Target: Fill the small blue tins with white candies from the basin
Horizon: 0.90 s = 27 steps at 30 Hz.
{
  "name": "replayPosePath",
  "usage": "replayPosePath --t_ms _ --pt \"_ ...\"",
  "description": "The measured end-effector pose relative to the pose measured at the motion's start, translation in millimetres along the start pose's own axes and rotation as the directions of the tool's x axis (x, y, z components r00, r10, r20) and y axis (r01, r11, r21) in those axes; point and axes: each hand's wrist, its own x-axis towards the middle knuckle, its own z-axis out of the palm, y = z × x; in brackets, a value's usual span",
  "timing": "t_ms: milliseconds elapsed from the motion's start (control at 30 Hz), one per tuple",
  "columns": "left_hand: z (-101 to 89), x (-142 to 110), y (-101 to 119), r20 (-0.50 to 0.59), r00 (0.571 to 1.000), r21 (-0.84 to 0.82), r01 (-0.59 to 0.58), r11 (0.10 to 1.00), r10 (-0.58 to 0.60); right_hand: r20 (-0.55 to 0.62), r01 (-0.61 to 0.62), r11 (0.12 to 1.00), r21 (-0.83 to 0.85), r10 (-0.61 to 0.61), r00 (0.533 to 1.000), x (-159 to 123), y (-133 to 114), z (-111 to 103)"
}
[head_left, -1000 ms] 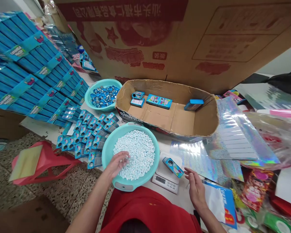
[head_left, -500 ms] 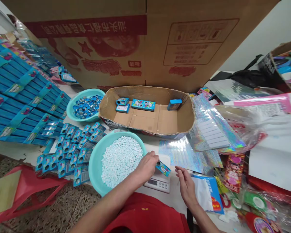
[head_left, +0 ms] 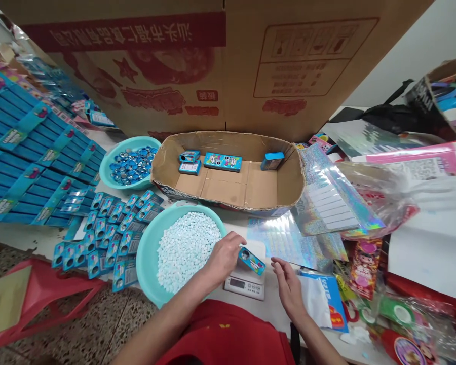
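A small blue candy box with a round hole at its left end rests at a slant on the white digital kitchen scale. My left hand is at the box's left end, its fingers curled together near the hole; what they hold, if anything, is hidden. To the right of the scale, my right hand is open with fingers stretched out, apart from the box. Beneath my left forearm lies a turquoise basin of small pale candies.
Several blue boxes with holes stand left of the basin. A second basin holds shiny blue round pieces. A cut-down carton contains several blue boxes. Holographic sheets lie right, a red stool stands left.
My left hand has drawn back slightly left from the box, so its round hole now shows. My right hand stays beside the scale. The whole view has shifted a little.
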Motion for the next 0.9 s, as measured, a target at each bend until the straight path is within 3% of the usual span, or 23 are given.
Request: replayPosePath --t_ms 167,400,500,700,800,900 --pt "-19.2 -20.1 -25.6 -0.106 0.979 -0.062 0.167 0.984 -0.173 0.017 0.029 1.000 -0.009 -0.029 0.999 -0.9 1.9 -4.5" --pt "-29.2 -52.1 -50.8 -0.145 0.924 -0.163 0.329 0.930 -0.353 0.058 0.069 0.997 -0.041 -0.066 0.996 -1.9 11.6 -3.4" --pt "-29.8 -58.1 -54.3 -0.162 0.917 -0.157 0.341 0.927 -0.365 0.063 0.088 0.995 -0.051 -0.085 0.994 -4.1 11.5 -0.8" --pt "-18.2 -60.4 -52.9 -0.163 0.925 -0.091 0.333 0.938 -0.344 0.146 0.278 0.954 -0.111 -0.261 0.954 -4.8 6.7 14.8" --pt "-13.7 -63.7 -43.0 -0.130 0.929 -0.100 0.336 0.937 -0.347 0.127 0.240 0.957 -0.165 -0.220 0.967 -1.2 -10.8 18.5" --pt "-20.1 -67.7 -27.3 -0.132 0.963 -0.110 0.221 0.969 -0.235 0.086 0.216 0.954 -0.208 -0.202 0.976 6.5 -40.4 16.2"
